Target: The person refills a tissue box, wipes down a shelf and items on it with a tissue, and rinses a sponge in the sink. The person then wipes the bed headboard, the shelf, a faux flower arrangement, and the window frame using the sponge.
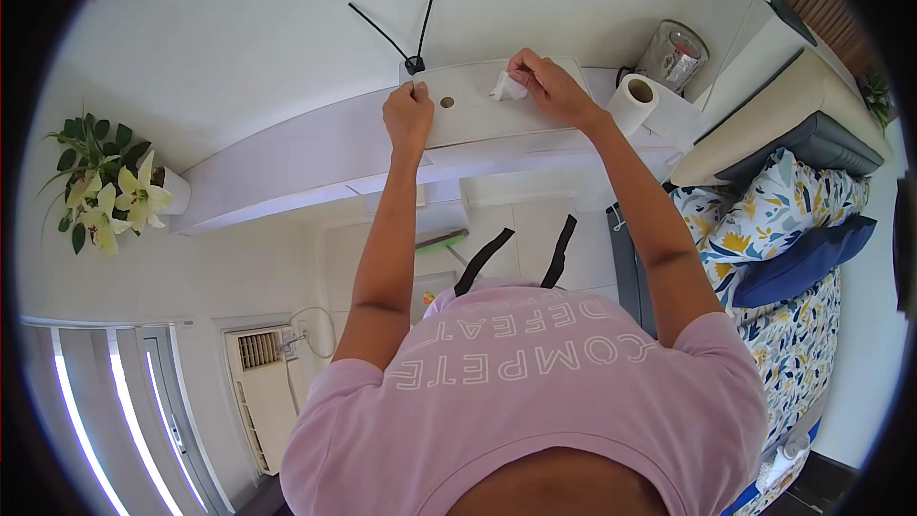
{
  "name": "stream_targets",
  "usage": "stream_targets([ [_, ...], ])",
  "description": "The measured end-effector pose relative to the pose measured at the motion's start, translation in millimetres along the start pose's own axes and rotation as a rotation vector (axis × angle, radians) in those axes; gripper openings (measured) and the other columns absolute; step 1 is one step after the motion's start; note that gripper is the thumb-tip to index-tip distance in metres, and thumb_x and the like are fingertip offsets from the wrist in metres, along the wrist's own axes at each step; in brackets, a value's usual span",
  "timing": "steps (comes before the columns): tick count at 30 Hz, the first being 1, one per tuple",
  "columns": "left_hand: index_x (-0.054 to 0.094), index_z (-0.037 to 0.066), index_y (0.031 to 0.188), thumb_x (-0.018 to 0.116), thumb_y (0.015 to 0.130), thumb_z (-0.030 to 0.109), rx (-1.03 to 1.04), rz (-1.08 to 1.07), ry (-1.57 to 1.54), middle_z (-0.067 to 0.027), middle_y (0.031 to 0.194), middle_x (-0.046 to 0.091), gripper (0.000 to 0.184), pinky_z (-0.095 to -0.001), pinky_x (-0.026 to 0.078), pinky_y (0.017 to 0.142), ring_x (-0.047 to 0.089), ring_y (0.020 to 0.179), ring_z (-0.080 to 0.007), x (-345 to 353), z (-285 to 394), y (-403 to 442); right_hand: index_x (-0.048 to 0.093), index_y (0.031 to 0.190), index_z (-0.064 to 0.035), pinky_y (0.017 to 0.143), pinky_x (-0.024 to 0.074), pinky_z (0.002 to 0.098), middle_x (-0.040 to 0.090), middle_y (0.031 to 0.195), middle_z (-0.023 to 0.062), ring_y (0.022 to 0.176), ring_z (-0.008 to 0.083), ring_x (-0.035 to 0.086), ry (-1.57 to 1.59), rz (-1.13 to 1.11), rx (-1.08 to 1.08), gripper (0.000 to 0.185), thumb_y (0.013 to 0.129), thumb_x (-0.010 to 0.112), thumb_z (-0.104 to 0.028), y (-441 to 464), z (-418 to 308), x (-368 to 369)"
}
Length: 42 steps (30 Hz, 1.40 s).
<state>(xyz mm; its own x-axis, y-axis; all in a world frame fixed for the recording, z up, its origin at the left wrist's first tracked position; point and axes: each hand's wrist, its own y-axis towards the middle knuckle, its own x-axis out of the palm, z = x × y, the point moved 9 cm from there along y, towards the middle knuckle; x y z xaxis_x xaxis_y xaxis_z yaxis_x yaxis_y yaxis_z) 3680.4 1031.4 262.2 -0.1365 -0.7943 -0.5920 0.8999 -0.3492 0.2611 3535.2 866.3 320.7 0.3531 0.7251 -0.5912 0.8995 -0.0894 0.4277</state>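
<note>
A long pale board or flat box (pixel 487 119) with a round hole near its left end lies on the white shelf. My left hand (pixel 409 117) is closed at its left end, with thumb and fingertips pressed together on the edge. Just beyond those fingertips stands a small black device (pixel 414 65) with two thin rods spread in a V. Over the right half of the board, my right hand (pixel 549 88) pinches a crumpled white tissue (pixel 509 88), which hangs close to the surface.
Right of the board stand a paper towel roll (pixel 632 105) and a clear container with a metallic look (pixel 671 54). The white shelf (pixel 296 148) runs left to a potted lily plant (pixel 119 186). A bed with patterned pillows (pixel 778 205) is at right, an air conditioner (pixel 256 392) lower left.
</note>
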Motion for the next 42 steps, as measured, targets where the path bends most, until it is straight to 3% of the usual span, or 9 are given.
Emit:
stream_targets([
  [5, 0.066, 0.004, 0.078, 0.054, 0.083, 0.024, 0.064, 0.159, 0.285, -0.0142, 0.071, 0.063, 0.024, -0.0395, 0.046, 0.068, 0.059, 0.069, -0.0334, -14.4, 16.4, -7.4, 0.048, 0.091, -0.0034, 0.074, 0.0394, 0.0325, 0.054, 0.079, 0.0098, 0.076, 0.0238, 0.049, 0.08, -0.03, 0.029, 0.007, 0.091, 0.049, -0.01, -5.7, 8.9, 0.2],
  [8, 0.066, 0.004, 0.081, 0.054, 0.083, 0.024, 0.011, 0.104, 0.212, -0.0149, 0.075, 0.064, 0.023, -0.0408, 0.047, 0.069, 0.061, 0.075, -0.0339, -13.7, 10.5, -4.4, 0.054, 0.096, -0.0032, 0.08, 0.04, 0.0353, 0.056, 0.086, 0.011, 0.087, 0.027, 0.051, -0.378, 0.406, -0.189, 0.011, 0.088, 0.052, -0.011, -23.7, -8.5, -42.1],
  [10, 0.066, 0.004, 0.082, 0.054, 0.083, 0.024, 0.015, 0.118, 0.227, -0.015, 0.077, 0.064, 0.023, -0.0412, 0.047, 0.069, 0.061, 0.076, -0.0339, -14.6, 11.0, -6.4, 0.057, 0.1, -0.0046, 0.078, 0.0419, 0.0403, 0.056, 0.092, 0.0137, 0.091, 0.0308, 0.051, -0.46, 0.536, 0.042, 0.019, 0.082, 0.058, -0.011, -43.5, 20.1, -57.3],
  [20, 0.061, 0.003, 0.076, 0.049, 0.086, 0.023, 0.058, 0.16, 0.321, -0.0166, 0.072, 0.062, 0.026, -0.0443, 0.047, 0.061, 0.06, 0.069, -0.036, -16.2, 16.4, -5.6, 0.061, 0.101, -0.0062, 0.086, 0.0381, 0.0391, 0.055, 0.1, 0.0106, 0.098, 0.0284, 0.047, -0.323, 0.106, 0.063, 0.047, 0.07, 0.07, -0.04, -14.9, 20.4, -4.7],
  [27, 0.062, 0.003, 0.078, 0.049, 0.086, 0.028, 0.062, 0.271, 0.383, -0.0198, 0.074, 0.061, 0.03, -0.0436, 0.046, 0.068, 0.06, 0.078, -0.0351, -17.0, 8.4, -12.7, 0.055, 0.109, -0.0036, 0.084, 0.0395, 0.0412, 0.054, 0.104, 0.0171, 0.1, 0.0298, 0.048, -0.615, 0.501, 0.141, 0.053, 0.073, 0.068, -0.039, -55.1, 31.7, -43.4],
  [30, 0.058, 0.0, 0.08, 0.051, 0.087, 0.029, 0.112, 0.344, 0.265, -0.0195, 0.077, 0.06, 0.031, -0.0423, 0.046, 0.066, 0.061, 0.075, -0.0321, -26.8, 1.7, -15.6, 0.053, 0.107, 0.0022, 0.082, 0.0416, 0.0363, 0.056, 0.102, 0.017, 0.093, 0.0242, 0.053, -0.39, 0.546, 0.409, 0.056, 0.077, 0.065, -0.043, -79.9, 66.0, -46.4],
  [32, 0.058, -0.003, 0.087, 0.053, 0.087, 0.03, -0.245, -0.239, 0.059, -0.0188, 0.089, 0.061, 0.033, -0.0388, 0.046, 0.07, 0.06, 0.077, -0.0315, 11.2, -37.6, -12.7, 0.052, 0.109, 0.0037, 0.077, 0.0448, 0.0308, 0.058, 0.098, 0.0159, 0.087, 0.0194, 0.056, -0.011, 0.305, 0.826, 0.061, 0.078, 0.063, -0.047, -95.2, 107.3, -24.9],
  [36, 0.058, -0.004, 0.097, 0.054, 0.087, 0.029, -0.211, -0.308, 0.116, -0.018, 0.098, 0.061, 0.034, -0.0357, 0.046, 0.071, 0.06, 0.081, -0.029, 6.7, -32.6, -40.7, 0.053, 0.109, 0.0019, 0.076, 0.0449, 0.0257, 0.059, 0.096, 0.011, 0.085, 0.0149, 0.056, 0.193, 0.24, 0.859, 0.053, 0.08, 0.063, -0.041, -107.0, 91.8, -19.9],
  [42, 0.048, -0.002, 0.117, 0.055, 0.084, 0.003, -0.017, -0.041, -0.445, -0.0129, 0.104, 0.059, 0.034, -0.0303, 0.045, 0.081, 0.058, 0.097, -0.0228, -54.4, 11.5, -109.1, 0.043, 0.121, -0.0018, 0.076, 0.0458, 0.0276, 0.059, 0.099, 0.0102, 0.092, 0.0137, 0.056, 0.513, 0.467, 0.462, 0.046, 0.081, 0.063, -0.014, -126.2, 39.2, -27.2],
])
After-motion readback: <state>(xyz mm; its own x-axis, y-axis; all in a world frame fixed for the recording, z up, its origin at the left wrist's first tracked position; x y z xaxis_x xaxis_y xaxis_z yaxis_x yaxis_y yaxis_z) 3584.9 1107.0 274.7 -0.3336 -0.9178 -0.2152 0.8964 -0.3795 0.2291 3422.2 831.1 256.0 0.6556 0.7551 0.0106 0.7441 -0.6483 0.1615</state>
